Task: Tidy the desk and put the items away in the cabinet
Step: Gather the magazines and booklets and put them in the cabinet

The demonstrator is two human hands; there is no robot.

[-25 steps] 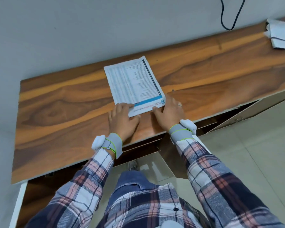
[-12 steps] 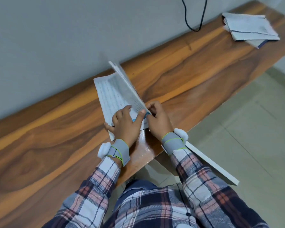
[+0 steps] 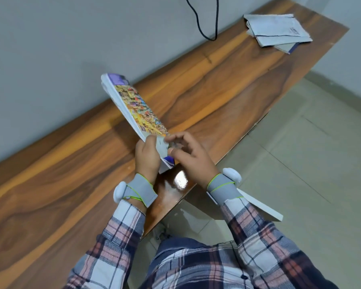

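Early days for us: thin colourful-covered booklet (image 3: 138, 105) held above the brown wooden desk (image 3: 217, 90), left hand (image 3: 147, 157) clamped on its lower end, right hand (image 3: 193, 157) grip too blurry to call. Grey paper pile (image 3: 277, 30) untouched, far end.

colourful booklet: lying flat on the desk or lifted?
Lifted, tilted on edge. The thin colourful-covered booklet angles up off the brown wooden desk, closed; left hand and right hand hold its near end.
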